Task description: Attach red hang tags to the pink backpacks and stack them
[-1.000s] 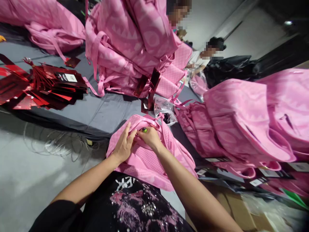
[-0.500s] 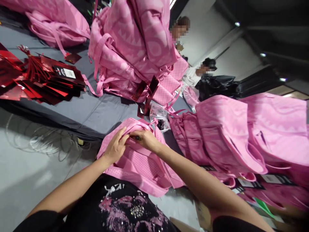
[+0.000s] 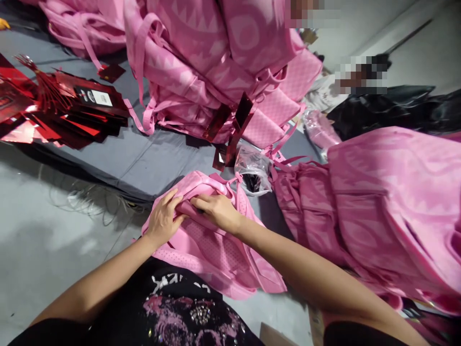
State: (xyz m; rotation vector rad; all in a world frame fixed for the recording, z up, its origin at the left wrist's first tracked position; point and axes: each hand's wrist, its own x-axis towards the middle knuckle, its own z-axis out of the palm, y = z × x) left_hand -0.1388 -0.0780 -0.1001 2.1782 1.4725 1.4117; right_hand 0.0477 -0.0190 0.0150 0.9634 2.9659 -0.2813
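A pink backpack (image 3: pixel 219 250) with dotted mesh padding and straps faces me at the table's front edge, against my black shirt. My left hand (image 3: pixel 163 218) grips its upper left edge, thumb on the near side and fingers over the fabric. Just to the right, my right hand (image 3: pixel 218 211) is closed in a pinch at the fold near the bag's top. Something small and dark shows at those fingertips, too little of it to name. Both hands are close together, with a short gap of pink fabric between them.
Red shiny hang tags (image 3: pixel 65 110) lie bundled on the grey-covered table (image 3: pixel 144 163). More pink backpacks (image 3: pixel 194 62) are piled behind, and others (image 3: pixel 363 202) stand at right. A clear plastic bag (image 3: pixel 254 168) with dark contents sits beyond the bag. People are in the background.
My view has shifted, so the bags at right appear larger and farther right. My left hand has slid slightly down the bag's edge; the right hand stays at the fold.
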